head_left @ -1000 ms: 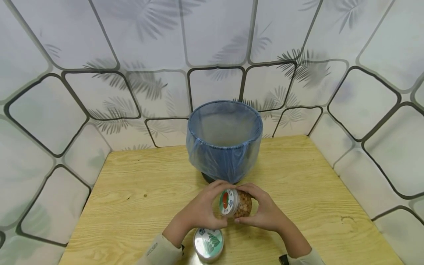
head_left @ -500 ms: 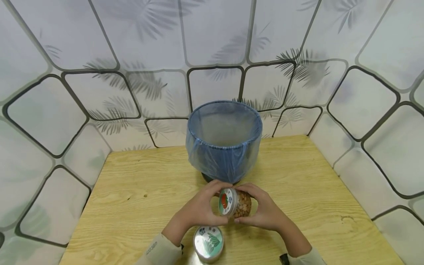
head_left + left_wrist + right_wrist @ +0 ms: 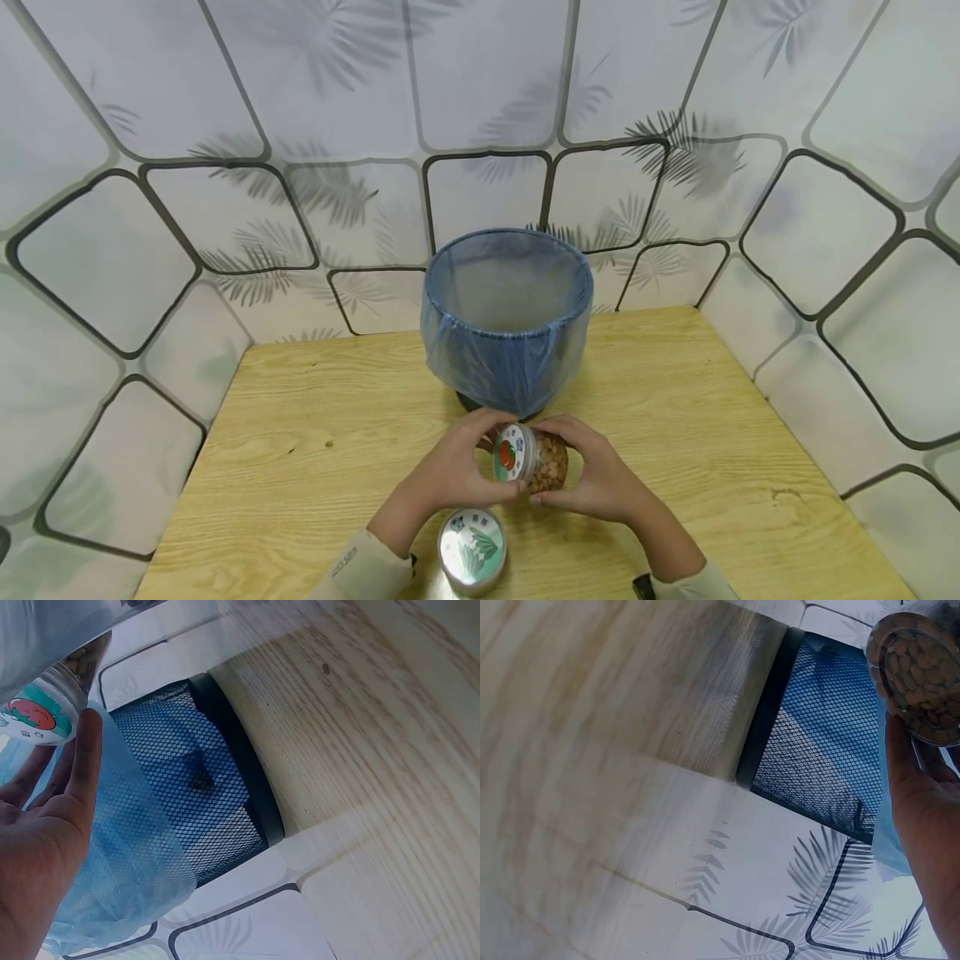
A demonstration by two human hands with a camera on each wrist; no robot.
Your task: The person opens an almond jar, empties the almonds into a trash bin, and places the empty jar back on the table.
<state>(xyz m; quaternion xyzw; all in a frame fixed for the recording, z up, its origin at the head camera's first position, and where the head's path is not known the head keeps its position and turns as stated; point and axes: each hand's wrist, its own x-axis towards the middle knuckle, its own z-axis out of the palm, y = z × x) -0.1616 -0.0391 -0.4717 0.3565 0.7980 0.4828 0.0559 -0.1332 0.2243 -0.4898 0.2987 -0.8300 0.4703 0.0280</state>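
A clear plastic jar (image 3: pixel 551 463) of brown nuts is held on its side above the table, close to the front of the bin. Its lid (image 3: pixel 509 452), printed with a red tomato-like fruit on green and white, faces left. My left hand (image 3: pixel 459 467) grips around the lid, thumb at the lower rim and fingers behind. My right hand (image 3: pixel 606 477) holds the jar body between thumb and fingers. The right wrist view shows the jar's round base (image 3: pixel 922 679) with nuts visible through it. Below my left hand stands a second jar (image 3: pixel 472 552) with a green-leaf lid.
A black mesh bin (image 3: pixel 191 776), lined with a blue plastic bag (image 3: pixel 510 358), stands at the back of the wooden table (image 3: pixel 322 433). Patterned walls (image 3: pixel 360 208) enclose the table at the back and both sides.
The lid has turned slightly, its red fruit picture rotating, and my left thumb has come up against the lid's edge. My right hand stays almost still; the second jar has not moved.
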